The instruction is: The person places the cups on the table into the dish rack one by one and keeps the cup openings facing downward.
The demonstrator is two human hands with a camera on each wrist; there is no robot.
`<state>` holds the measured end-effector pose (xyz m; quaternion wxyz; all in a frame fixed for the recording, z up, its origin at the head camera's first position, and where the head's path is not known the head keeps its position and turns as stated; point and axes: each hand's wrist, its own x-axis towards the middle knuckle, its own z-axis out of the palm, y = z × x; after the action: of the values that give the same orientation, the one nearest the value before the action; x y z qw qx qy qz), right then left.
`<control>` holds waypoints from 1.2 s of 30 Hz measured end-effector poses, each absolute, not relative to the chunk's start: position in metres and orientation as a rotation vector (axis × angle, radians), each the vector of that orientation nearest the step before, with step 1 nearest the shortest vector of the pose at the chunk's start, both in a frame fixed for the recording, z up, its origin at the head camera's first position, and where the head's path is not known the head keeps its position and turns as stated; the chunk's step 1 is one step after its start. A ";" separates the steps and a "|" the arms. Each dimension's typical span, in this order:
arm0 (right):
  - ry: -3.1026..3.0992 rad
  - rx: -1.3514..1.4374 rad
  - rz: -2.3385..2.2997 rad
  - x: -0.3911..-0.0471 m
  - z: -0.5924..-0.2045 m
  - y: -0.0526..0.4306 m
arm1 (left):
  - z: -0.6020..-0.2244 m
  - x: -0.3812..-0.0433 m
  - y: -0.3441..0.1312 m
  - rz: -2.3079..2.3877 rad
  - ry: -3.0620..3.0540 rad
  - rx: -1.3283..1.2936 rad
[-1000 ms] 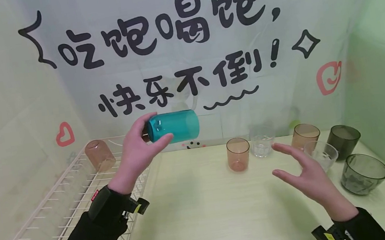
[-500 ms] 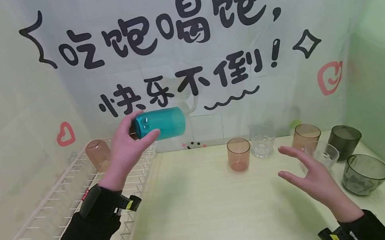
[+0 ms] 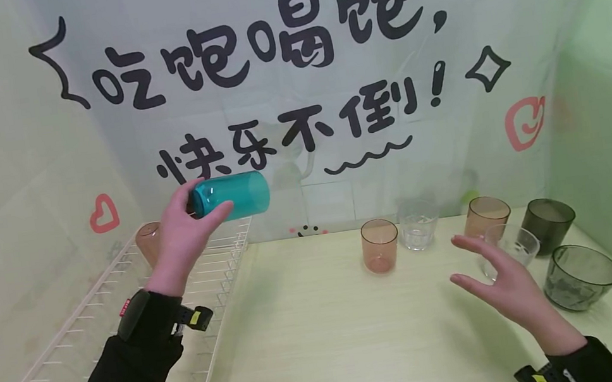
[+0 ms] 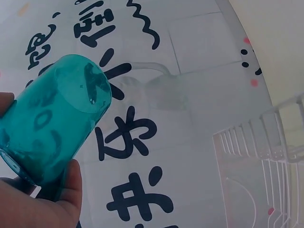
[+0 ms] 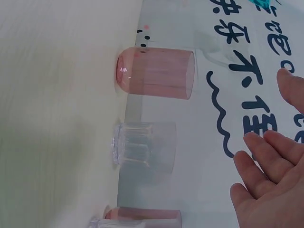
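My left hand (image 3: pixel 182 235) grips a teal glass tumbler (image 3: pixel 234 196), held sideways in the air over the back of the white wire rack (image 3: pixel 190 364). In the left wrist view the thumb and fingers clasp one end of the tumbler (image 4: pixel 61 114). A pink glass (image 3: pixel 148 241) stands on the rack, partly hidden behind that hand. My right hand (image 3: pixel 516 292) is held above the table with fingers and thumb apart and nothing between them. Nearest to it in the head view is a clear glass (image 3: pixel 519 247), partly covered by the hand.
A pink glass (image 3: pixel 380 252) and a clear glass (image 3: pixel 418 228) stand at the table's back. On the right are another pink glass (image 3: pixel 484 217), a dark grey glass (image 3: pixel 548 226) and a wide grey-green glass bowl (image 3: pixel 580 278). Printed cloth walls close the back and sides.
My left hand has moved left with the teal tumbler, from the table's back edge to over the rack. The right hand has drifted slightly right and down, its fingers still apart.
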<state>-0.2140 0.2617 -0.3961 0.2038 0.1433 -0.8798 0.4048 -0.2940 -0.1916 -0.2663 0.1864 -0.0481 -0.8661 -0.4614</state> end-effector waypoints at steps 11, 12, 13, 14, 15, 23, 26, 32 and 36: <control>-2.484 0.378 1.086 -0.213 -0.405 0.268 | -0.277 -0.306 -0.205 -1.317 -2.424 -0.046; -2.485 0.377 1.077 -0.213 -0.405 0.269 | -0.278 -0.307 -0.206 -1.318 -2.421 -0.037; -2.487 0.375 1.067 -0.213 -0.406 0.269 | -0.279 -0.309 -0.207 -1.315 -2.420 -0.025; -2.487 0.375 1.058 -0.213 -0.406 0.270 | -0.279 -0.310 -0.208 -1.314 -2.420 -0.014; -2.488 0.374 1.050 -0.213 -0.407 0.270 | -0.280 -0.311 -0.209 -1.308 -2.420 -0.005; -2.488 0.383 1.029 -0.211 -0.409 0.272 | -0.289 -0.324 -0.225 -1.278 -2.429 0.057; -2.490 0.381 1.024 -0.211 -0.409 0.273 | -0.293 -0.327 -0.232 -1.228 -2.450 0.098; -2.501 0.375 1.017 -0.211 -0.411 0.274 | -0.299 -0.333 -0.238 -1.132 -2.510 0.186; -2.505 0.377 1.001 -0.212 -0.414 0.276 | -0.304 -0.337 -0.240 -1.105 -2.533 0.192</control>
<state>-0.2116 0.2755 -0.4139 0.2077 0.1353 -0.8996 0.3595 -0.3375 -0.2397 -0.3039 0.1846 0.0680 -0.8988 -0.3919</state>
